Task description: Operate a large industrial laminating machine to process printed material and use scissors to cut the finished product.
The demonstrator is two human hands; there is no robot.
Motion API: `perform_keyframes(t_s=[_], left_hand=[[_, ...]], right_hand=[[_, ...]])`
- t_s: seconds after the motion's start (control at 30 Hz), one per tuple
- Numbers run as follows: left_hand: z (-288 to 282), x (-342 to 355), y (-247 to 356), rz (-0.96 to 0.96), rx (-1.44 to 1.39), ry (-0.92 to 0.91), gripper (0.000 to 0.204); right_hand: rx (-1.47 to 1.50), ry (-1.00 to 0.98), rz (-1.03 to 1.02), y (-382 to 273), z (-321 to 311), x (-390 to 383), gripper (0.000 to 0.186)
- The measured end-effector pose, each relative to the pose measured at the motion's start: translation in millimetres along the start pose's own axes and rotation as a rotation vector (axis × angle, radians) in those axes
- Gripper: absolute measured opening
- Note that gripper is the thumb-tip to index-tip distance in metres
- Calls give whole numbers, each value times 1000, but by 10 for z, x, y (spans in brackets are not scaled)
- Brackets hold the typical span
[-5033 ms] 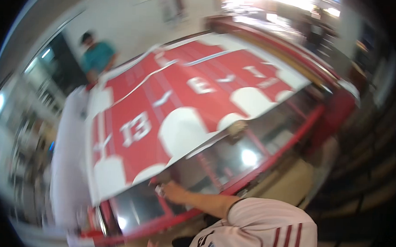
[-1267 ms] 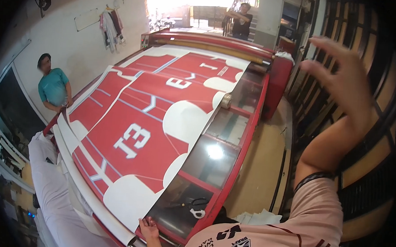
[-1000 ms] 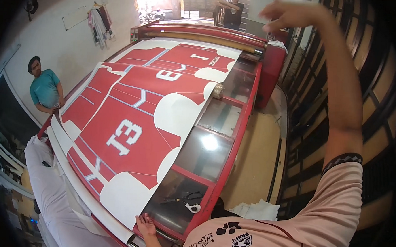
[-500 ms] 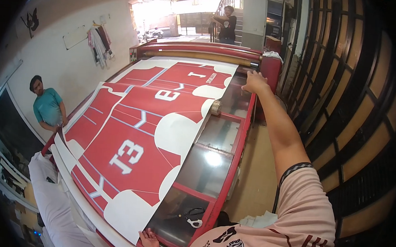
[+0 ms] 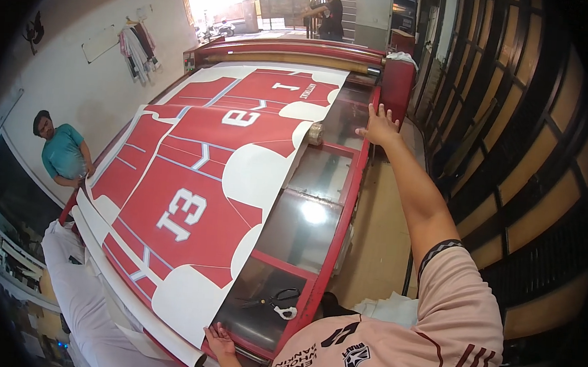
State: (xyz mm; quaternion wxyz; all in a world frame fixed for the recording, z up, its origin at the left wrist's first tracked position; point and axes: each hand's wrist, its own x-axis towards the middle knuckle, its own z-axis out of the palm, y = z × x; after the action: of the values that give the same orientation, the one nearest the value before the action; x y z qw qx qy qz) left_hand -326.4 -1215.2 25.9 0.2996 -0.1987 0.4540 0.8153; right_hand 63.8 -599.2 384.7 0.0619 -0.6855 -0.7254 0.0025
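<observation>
My left hand (image 5: 220, 342) is spread by the printed sheet (image 5: 211, 179) (a careless nudge could skew it); my right hand (image 5: 381, 126) splays too.

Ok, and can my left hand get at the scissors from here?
Probably yes: your left hand looks open and empty at the printed sheet's near corner, and I see nothing standing on the dark glass between it and the scissors.
</observation>
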Motion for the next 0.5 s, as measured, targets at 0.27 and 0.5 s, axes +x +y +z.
perform_keyframes(t_s=[0.27,0.5], left_hand=[[2,9,-5,22,-6,-18,73],[-20,37,2,-16,-10,-15,72]], right_hand=[[-28,60,-25,75,-267,-1,101],[-14,99,-58,147,-365,-199,103]])
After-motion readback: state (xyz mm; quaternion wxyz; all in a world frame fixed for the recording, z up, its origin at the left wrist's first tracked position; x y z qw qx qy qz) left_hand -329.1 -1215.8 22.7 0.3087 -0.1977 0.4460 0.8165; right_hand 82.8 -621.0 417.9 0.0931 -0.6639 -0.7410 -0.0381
